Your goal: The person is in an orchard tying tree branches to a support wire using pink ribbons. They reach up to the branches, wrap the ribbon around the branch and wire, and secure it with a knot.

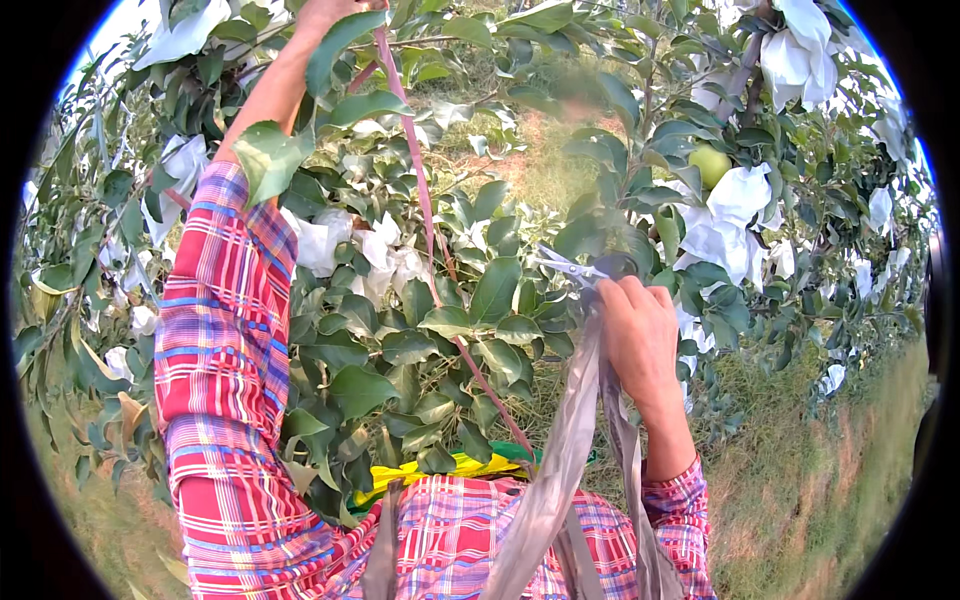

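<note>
My right hand (637,334) is closed around a pair of small scissors (574,267) with dark handles, their blades pointing left and slightly apart. Long grey cloth strips (566,427) hang from the same hand down across my chest. My left arm reaches up among apple leaves. Only part of my left hand (334,13) shows at the top edge, its fingers partly cut off. From beside it a pink ribbon (414,150) runs down to my waist; whether the fingers hold it cannot be seen.
Apple branches with several white fruit bags (319,241) surround both arms. A bare green apple (709,166) hangs at the right, near more white bags (724,225). A yellow bag edge (435,470) sits at my waist. Grass (810,480) covers the ground.
</note>
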Action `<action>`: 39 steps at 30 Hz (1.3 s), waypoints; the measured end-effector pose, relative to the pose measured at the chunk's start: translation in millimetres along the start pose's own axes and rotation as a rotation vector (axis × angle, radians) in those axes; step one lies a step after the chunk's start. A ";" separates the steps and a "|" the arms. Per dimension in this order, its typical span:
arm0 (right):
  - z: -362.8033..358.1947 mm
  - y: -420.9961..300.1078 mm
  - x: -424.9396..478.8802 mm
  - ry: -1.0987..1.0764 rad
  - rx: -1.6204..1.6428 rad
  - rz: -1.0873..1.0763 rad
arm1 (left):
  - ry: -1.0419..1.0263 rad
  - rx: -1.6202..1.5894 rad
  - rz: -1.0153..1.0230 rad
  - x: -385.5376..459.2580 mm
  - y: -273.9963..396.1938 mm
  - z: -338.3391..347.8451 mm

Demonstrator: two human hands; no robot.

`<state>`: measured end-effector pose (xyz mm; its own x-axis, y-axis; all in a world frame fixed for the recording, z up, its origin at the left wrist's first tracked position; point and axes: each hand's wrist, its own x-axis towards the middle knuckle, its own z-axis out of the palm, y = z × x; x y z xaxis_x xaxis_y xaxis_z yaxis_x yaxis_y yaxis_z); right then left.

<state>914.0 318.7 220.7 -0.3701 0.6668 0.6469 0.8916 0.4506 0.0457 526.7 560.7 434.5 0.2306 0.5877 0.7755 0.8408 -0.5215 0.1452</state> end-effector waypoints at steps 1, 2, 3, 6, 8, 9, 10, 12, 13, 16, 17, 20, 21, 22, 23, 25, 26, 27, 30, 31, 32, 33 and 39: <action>-0.5 4.3 -0.4 0.020 0.028 0.024 | 0.003 -0.033 -0.003 -0.2 1.5 3.7; -1.3 8.4 -1.0 0.039 0.055 0.049 | 0.005 -0.068 -0.004 -0.1 2.8 7.9; -2.9 8.9 0.2 0.064 0.094 0.057 | 0.015 -0.084 -0.016 -4.4 -0.9 0.3; -5.6 3.3 9.4 0.112 0.436 0.076 | 0.038 -0.008 0.013 -8.4 -4.5 -11.5; -6.2 -2.4 16.3 0.170 0.612 0.101 | 0.003 0.063 -0.021 -6.5 -2.6 -8.5; -8.3 -6.2 21.5 0.176 0.645 0.117 | -0.041 0.111 -0.063 -3.8 0.5 -8.5; -11.1 -10.6 25.4 0.181 0.680 0.131 | -0.084 0.160 -0.106 -1.4 4.0 -8.6; -13.5 -14.9 30.7 0.191 0.719 0.110 | -0.053 0.093 -0.071 -0.9 11.1 -5.7; -14.5 -20.6 36.1 0.205 0.768 0.095 | -0.029 0.078 -0.062 -2.8 8.3 -8.9; -14.3 -34.4 54.2 0.241 0.830 -0.012 | 0.014 0.065 -0.155 -4.1 -6.7 -8.1; -19.0 -32.5 56.1 0.235 0.798 -0.024 | 0.017 0.048 -0.163 1.1 8.6 0.3; -20.0 -39.9 72.4 0.211 0.903 -0.056 | -0.003 0.064 -0.204 2.3 19.2 -1.2; -13.6 -45.8 81.3 0.191 0.980 -0.086 | -0.004 0.082 -0.205 -4.0 8.3 -6.1; -14.5 -47.0 86.1 0.182 1.028 -0.094 | -0.009 0.059 -0.212 -2.4 12.3 -4.8; -12.1 -46.4 90.8 0.131 1.181 -0.075 | 0.002 0.046 -0.241 -1.9 16.0 -3.6; 5.1 -44.8 98.3 0.012 1.493 -0.035 | -0.006 0.042 -0.246 -2.8 18.8 -4.5; 12.4 -45.0 101.8 -0.001 1.582 -0.065 | 0.001 0.040 -0.219 -3.1 19.5 -5.8; 17.5 -47.7 105.7 -0.038 1.660 -0.036 | -0.008 0.027 -0.234 -5.7 18.3 -8.8; 25.7 -57.2 117.2 -0.152 1.893 0.049 | -0.044 -0.027 -0.268 -9.2 15.7 -15.5; 25.8 -58.4 120.6 -0.174 1.930 0.071 | -0.055 -0.076 -0.285 -8.6 14.2 -14.6; 25.5 -59.1 124.1 -0.196 1.968 0.094 | -0.045 -0.089 -0.270 -7.5 13.7 -13.5; 25.7 -59.5 127.6 -0.225 2.009 0.115 | -0.046 -0.101 -0.251 -7.3 12.1 -14.2; 39.8 -52.5 147.2 -0.385 2.017 -0.016 | -0.060 -0.198 -0.210 -7.8 2.1 -16.7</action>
<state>802.3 416.7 283.2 -0.6378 0.5999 0.4830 -0.4983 0.1569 -0.8527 518.5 544.7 439.0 0.0952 0.7280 0.6789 0.7627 -0.4916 0.4202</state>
